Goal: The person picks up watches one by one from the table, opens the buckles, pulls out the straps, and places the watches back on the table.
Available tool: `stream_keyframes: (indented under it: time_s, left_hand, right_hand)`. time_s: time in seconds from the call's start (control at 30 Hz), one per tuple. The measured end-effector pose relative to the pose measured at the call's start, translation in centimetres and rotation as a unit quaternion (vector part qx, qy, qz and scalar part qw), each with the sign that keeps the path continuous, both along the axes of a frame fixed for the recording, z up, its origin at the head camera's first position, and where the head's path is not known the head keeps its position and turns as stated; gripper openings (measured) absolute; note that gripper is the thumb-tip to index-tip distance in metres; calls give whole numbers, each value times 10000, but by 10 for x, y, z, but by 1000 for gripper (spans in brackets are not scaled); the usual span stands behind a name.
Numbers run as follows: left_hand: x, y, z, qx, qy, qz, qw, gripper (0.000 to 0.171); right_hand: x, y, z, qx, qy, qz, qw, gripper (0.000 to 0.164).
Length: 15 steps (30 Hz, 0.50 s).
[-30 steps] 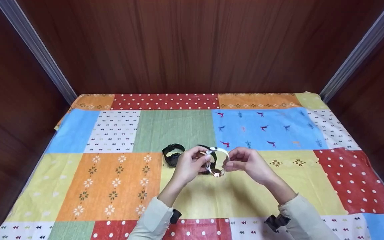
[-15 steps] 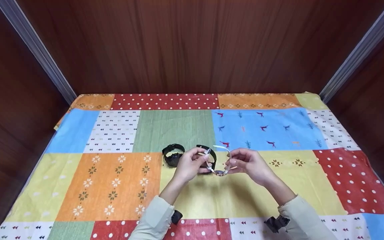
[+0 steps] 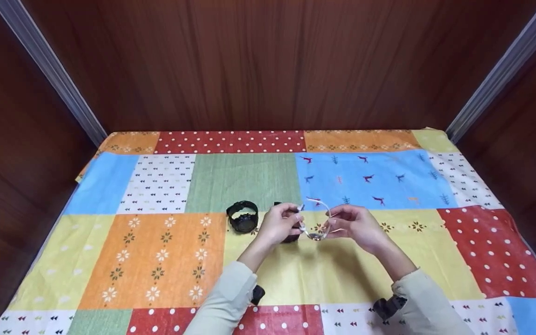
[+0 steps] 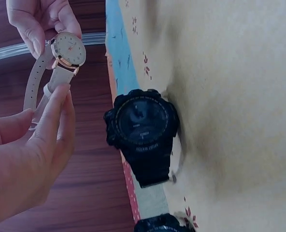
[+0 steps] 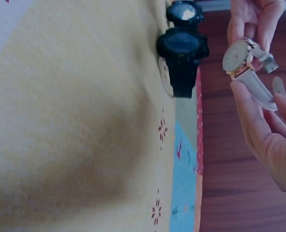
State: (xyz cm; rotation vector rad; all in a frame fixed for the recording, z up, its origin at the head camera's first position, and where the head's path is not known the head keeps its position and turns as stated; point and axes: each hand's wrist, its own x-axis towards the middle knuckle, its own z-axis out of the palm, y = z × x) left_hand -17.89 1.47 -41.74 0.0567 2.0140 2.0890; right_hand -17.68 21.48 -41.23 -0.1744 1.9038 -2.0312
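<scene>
Both hands hold a wristwatch (image 3: 315, 237) with a white strap and a rose-gold case above the table. Its pale dial (image 4: 69, 49) faces the left wrist camera. My left hand (image 3: 281, 224) pinches the strap half that carries the buckle (image 5: 268, 63). My right hand (image 3: 354, 226) pinches the other half, whose row of holes shows in the left wrist view. The strap is unfastened, its free end (image 3: 312, 200) arching up apart from the buckle. Just beyond my left hand stands a black sport watch (image 4: 143, 121), partly hidden by that hand in the head view.
A second black sport watch (image 3: 244, 223) stands farther left, its strap looped. The table wears a patchwork cloth (image 3: 156, 260) of coloured squares. Dark wood-grain panels (image 3: 268, 65) rise behind and at both sides.
The white strap's free end has come away from the buckle, so the closed loop is now open at the top. Both hands have shifted slightly right with the wristwatch.
</scene>
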Motion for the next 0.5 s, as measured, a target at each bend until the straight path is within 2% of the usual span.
stream_keyframes:
  time_s: [0.27,0.5]
  left_hand:
    - [-7,21,-2,-752,4,58,9972,25]
    - [-11,39,-4,-1257,-92,-69,9920,25]
  right_hand:
    - [-7,13,-6,228,-148,-223,9994,14]
    - [-8,26,-9,304,-313,-351,9984,15]
